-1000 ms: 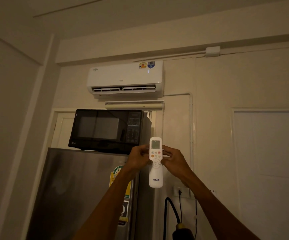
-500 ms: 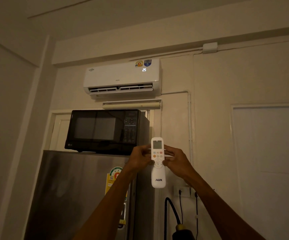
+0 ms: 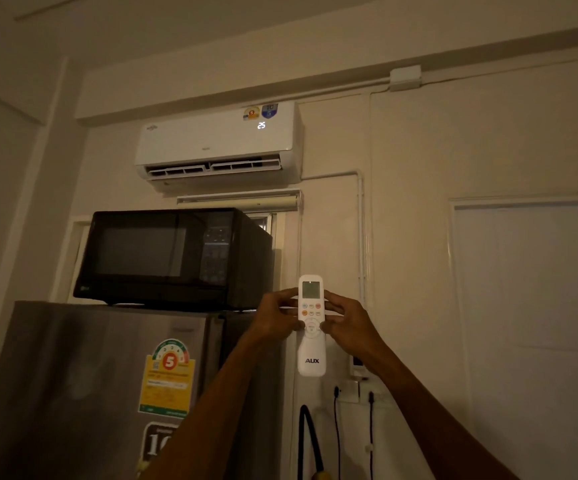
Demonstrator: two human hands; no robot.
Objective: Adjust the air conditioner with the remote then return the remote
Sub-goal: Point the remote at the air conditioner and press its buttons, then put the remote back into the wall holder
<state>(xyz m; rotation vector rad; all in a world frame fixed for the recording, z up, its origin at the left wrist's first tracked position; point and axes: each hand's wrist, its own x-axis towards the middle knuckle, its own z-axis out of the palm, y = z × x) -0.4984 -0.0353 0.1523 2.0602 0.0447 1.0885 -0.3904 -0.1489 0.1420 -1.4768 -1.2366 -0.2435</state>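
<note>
A white AUX remote (image 3: 311,355) is held upright in front of the wall, screen end up, pointing toward the white wall-mounted air conditioner (image 3: 218,143). The unit's display shows 25 and its louvre is open. My left hand (image 3: 275,318) grips the remote's left side, thumb at the button ring. My right hand (image 3: 344,323) grips the right side, its thumb also resting on the buttons. Both forearms reach up from the bottom of the view.
A black microwave (image 3: 170,258) sits on a steel fridge (image 3: 73,393) at the left, just beside my left hand. A wall socket with plugged cables (image 3: 353,389) lies below the remote. A white door panel (image 3: 530,323) fills the right.
The air conditioner's display went from a single digit to 25. Both hands and the remote have stayed in nearly the same place; the view has shifted slightly.
</note>
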